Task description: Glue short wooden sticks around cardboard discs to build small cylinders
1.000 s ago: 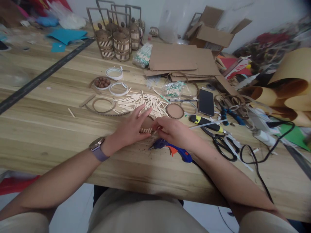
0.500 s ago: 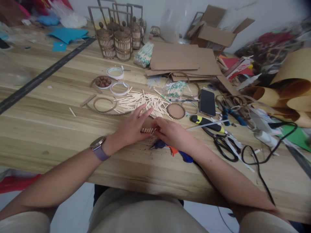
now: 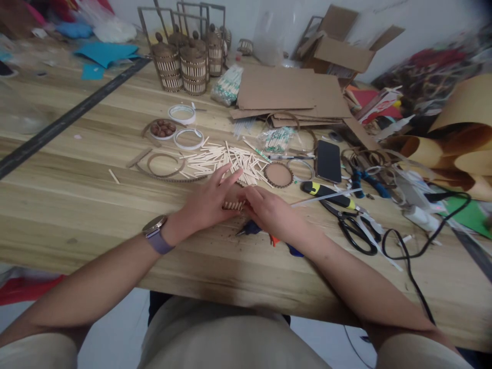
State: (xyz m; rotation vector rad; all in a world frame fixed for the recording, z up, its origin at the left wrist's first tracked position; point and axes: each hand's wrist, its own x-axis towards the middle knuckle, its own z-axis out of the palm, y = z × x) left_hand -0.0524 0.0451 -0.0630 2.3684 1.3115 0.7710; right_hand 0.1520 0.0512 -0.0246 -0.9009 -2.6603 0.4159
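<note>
Between my two hands is a round cardboard piece [image 3: 233, 195] with a row of short pale wooden sticks along its near edge. My left hand [image 3: 205, 201] steadies it from the left, thumb at the near edge, index and middle fingers stretched over the far side. My right hand [image 3: 267, 206] is closed in a pinch at the right edge of this piece; what its fingertips hold is hidden. Just beyond lies a loose pile of short wooden sticks [image 3: 215, 159]. A blue and orange glue gun [image 3: 251, 227] lies partly under my right hand and wrist.
Right of the pile lie a second cardboard disc [image 3: 279, 175], a phone [image 3: 328, 161], a yellow-black cutter [image 3: 326, 195] and black scissors [image 3: 357, 236]. Behind stand several stick lanterns [image 3: 194, 72] and cardboard sheets [image 3: 274, 89]. A bowl of brown beads [image 3: 163, 129] sits left.
My right hand has shifted very slightly at the edge of the cardboard piece. My left hand keeps its place. The view has tilted a little.
</note>
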